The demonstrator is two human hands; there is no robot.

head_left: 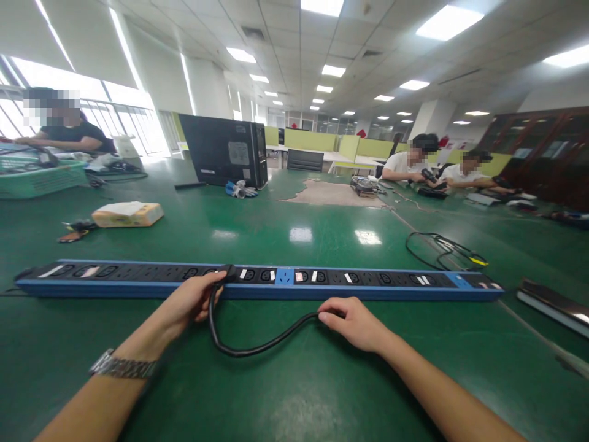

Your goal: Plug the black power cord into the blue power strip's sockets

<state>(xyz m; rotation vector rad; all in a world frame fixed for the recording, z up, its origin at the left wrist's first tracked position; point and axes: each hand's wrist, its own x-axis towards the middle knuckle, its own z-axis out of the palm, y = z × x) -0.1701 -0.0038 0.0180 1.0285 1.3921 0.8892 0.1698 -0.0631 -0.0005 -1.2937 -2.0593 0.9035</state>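
A long blue and black power strip (368,293) lies across the green table (285,393), with sockets and small white labels along its top. My left hand (197,298) is closed on a black plug (229,272) at the strip, left of its middle. From the plug a black cable (243,352) curves down over the table in a loop and up to the right. My right hand (352,320) pinches that cable near its visible end, just in front of the strip. Whatever lies inside the right fingers is hidden.
Behind the strip are a tissue pack (129,214), a black computer case (225,150), gloves (241,189) and a coiled cable (444,248). A dark flat device (552,307) lies at the right. A green basket (41,181) stands at the left. Several people sit farther back.
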